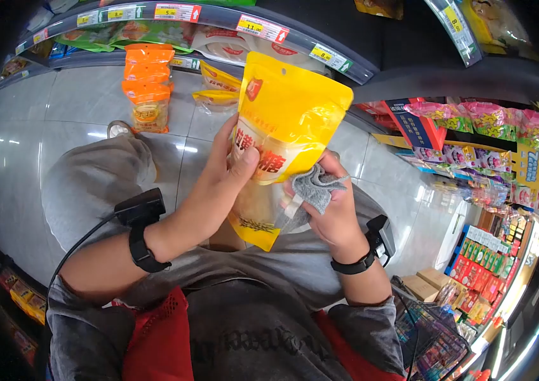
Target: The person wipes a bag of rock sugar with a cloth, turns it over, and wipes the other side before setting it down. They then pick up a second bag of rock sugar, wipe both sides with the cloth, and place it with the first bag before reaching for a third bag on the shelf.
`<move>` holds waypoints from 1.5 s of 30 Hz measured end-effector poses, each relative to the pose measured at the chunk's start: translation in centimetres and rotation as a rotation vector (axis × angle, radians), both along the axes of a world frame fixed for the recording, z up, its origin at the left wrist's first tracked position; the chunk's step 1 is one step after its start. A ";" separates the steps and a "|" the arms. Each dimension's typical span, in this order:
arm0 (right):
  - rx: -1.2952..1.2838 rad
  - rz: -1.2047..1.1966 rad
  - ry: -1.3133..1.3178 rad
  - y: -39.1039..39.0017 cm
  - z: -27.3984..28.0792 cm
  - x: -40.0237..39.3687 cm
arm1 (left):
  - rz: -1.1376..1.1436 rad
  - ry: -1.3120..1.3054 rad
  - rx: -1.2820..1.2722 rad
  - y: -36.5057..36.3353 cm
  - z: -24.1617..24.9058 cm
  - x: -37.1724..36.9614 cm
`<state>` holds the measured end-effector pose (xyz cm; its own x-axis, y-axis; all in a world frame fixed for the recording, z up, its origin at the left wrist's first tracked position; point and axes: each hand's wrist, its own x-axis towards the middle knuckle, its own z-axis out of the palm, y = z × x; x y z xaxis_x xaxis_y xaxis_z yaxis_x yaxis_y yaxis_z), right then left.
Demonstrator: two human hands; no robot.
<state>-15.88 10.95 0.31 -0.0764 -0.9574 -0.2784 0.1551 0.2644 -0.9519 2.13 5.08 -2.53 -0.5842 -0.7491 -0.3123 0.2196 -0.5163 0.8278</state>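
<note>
A yellow pouch (295, 108) with a clear lower window is held up in front of my body, tilted. My left hand (234, 162) grips its left side, the thumb lying across the front. On the right, my right hand (333, 209) is closed around a grey cloth (317, 189), which touches the lower right part of the pouch. Orange packages (148, 95) lie on the floor at the upper left. Smaller yellow packages (218, 86) are on the floor behind the pouch.
A shelf edge (218, 20) with price tags curves across the top, above bagged goods. Hanging snack packets (488, 120) line the right side. Lower right are a wire basket (431, 330) and cardboard boxes (420, 287). Grey floor tiles (82, 95) surround my legs.
</note>
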 end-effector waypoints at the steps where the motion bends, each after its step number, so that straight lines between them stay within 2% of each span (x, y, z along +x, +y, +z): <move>1: 0.001 0.030 -0.009 0.0 0.2 -0.2 | -0.026 -0.019 0.048 -0.1 0.1 0.3; 2: 0.002 0.061 -0.017 0.0 0.3 -0.4 | -0.051 -0.037 0.096 -0.2 0.0 0.5; 5: 0.076 0.082 -0.113 0.3 0.3 -0.8 | -0.121 0.141 0.460 -0.1 -1.4 1.0; 7: 0.096 0.097 -0.159 0.4 0.8 -1.1 | -0.127 0.265 0.526 0.4 -2.4 1.0; 9: 0.078 0.005 -0.347 0.9 0.8 -1.2 | -0.169 0.402 0.569 0.6 -1.5 1.4; 10: 0.049 -0.034 -0.435 1.0 0.9 -1.4 | -0.100 0.337 0.552 1.4 -3.0 1.7; 12: 0.050 -0.149 -0.532 1.2 0.9 -2.2 | -0.153 0.411 0.600 1.6 -4.2 2.6; 14: -0.007 -0.269 -0.459 1.2 0.7 -3.7 | -0.158 0.510 0.671 1.3 -3.4 2.8; 16: -0.016 -0.384 -0.424 0.9 1.7 -3.8 | -0.132 0.471 0.607 1.0 -1.9 2.2; 18: -0.106 -0.390 -0.012 0.7 1.5 -3.9 | -0.166 0.494 0.542 0.8 -1.6 1.6; 20: -0.165 -0.397 0.320 0.7 1.6 -3.3 | -0.196 0.362 0.550 0.9 -1.0 1.3; 24: -0.581 -0.050 0.730 0.9 0.3 -2.6 | -0.305 0.302 0.528 1.0 -0.5 1.2; 28: -0.688 0.351 0.875 0.6 0.4 -0.1 | -0.357 0.268 0.554 1.7 -0.4 1.5; 31: -0.753 0.457 0.992 1.1 -0.1 1.1 | -0.371 0.337 0.585 1.6 -0.9 1.8; 32: -0.751 0.496 0.960 1.2 -0.4 1.2 | -0.374 0.342 0.599 1.5 -0.9 1.9; 35: -0.606 0.423 0.805 1.3 0.5 2.0 | -0.367 0.379 0.644 1.5 -1.4 2.1; 38: -0.612 0.466 1.019 0.7 0.2 1.6 | -0.386 0.380 0.647 1.4 -1.6 2.3; 41: -0.636 0.439 1.123 0.4 0.0 1.1 | -0.400 0.310 0.616 1.2 -0.9 2.0; 45: -0.551 0.314 1.070 0.2 0.0 0.8 | -0.366 0.244 0.592 1.6 -0.8 1.6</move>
